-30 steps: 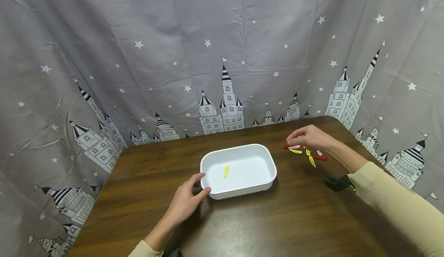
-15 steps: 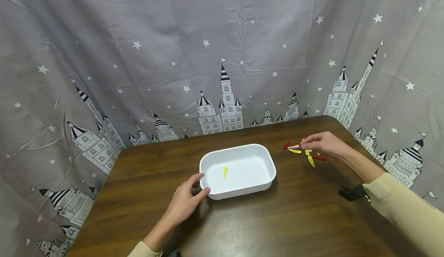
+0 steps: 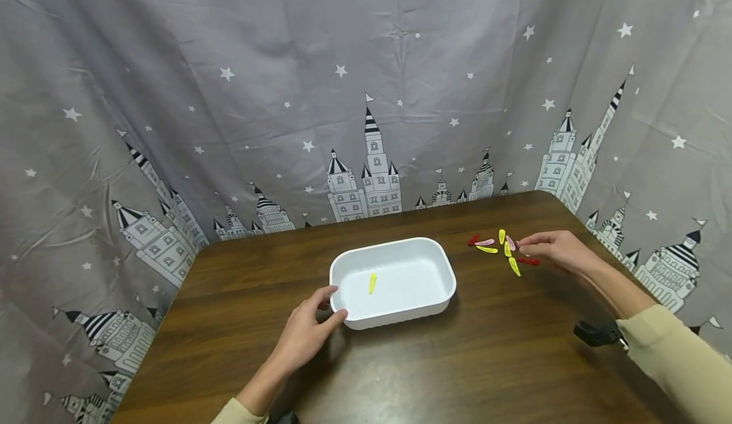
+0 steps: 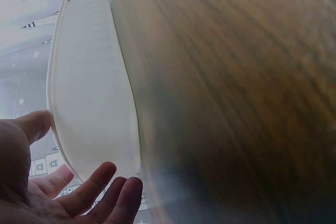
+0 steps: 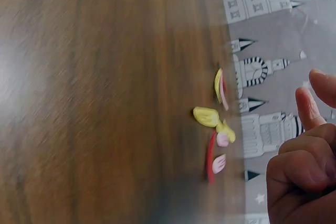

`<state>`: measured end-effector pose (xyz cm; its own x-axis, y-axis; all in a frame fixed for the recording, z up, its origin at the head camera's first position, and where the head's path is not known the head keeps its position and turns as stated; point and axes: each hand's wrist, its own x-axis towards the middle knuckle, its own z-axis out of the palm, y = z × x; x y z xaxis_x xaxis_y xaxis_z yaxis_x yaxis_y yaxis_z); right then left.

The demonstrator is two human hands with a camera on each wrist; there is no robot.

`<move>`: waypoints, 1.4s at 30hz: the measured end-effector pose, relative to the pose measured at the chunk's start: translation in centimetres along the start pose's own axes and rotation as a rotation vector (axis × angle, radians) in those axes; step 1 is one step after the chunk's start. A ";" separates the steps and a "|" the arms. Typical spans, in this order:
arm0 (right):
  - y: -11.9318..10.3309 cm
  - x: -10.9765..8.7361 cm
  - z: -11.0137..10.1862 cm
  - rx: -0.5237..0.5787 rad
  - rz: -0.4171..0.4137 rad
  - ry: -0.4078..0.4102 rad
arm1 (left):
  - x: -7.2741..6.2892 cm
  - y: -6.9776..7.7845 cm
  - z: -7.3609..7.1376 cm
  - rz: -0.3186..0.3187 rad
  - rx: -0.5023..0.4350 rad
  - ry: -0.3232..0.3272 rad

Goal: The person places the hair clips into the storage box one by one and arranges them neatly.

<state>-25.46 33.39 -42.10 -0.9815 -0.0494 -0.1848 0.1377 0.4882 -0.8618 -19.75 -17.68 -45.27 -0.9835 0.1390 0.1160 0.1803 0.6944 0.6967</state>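
Note:
My left hand (image 3: 309, 328) grips the left end of a white plastic tray (image 3: 394, 317), thumb and index finger at its rim; the left wrist view has the tray's side wall (image 4: 94, 87) upright beside them. One yellow hair clip (image 3: 372, 283) lies inside. Farther right, several snap hair clips are scattered on the table: a red one (image 3: 473, 239), a pink one (image 3: 485, 242), yellow ones such as the lower one (image 3: 515, 266), and another red one (image 3: 528, 261). Just over their right side hovers my right hand (image 3: 563, 251), thumb and index extended and slightly apart, holding nothing.
The dark wooden table (image 3: 457, 360) reaches back to a grey curtain (image 3: 274, 61) printed with castles and stars. A black wrist strap (image 3: 597, 334) hangs below the right sleeve.
My right hand has moved rightward across the hair clips, from the left red one to their right side, uncovering the yellow and pink ones between. My left hand and the tray stay put.

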 end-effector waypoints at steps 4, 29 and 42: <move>1.2 -0.2 -0.4 0.026 -0.008 0.016 | 0.0 0.0 0.0 0.004 -0.004 -0.001; 5.9 0.3 -1.3 0.130 0.005 0.012 | -0.2 -0.1 0.1 0.035 -0.034 0.010; 6.9 0.6 -1.7 0.123 0.008 0.025 | -0.2 -0.3 0.1 0.046 -0.010 0.024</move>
<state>-25.27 38.19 -47.40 -0.9831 -0.0236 -0.1814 0.1593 0.3774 -0.9122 -19.57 -17.82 -45.56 -0.9742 0.1535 0.1652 0.2255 0.6802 0.6975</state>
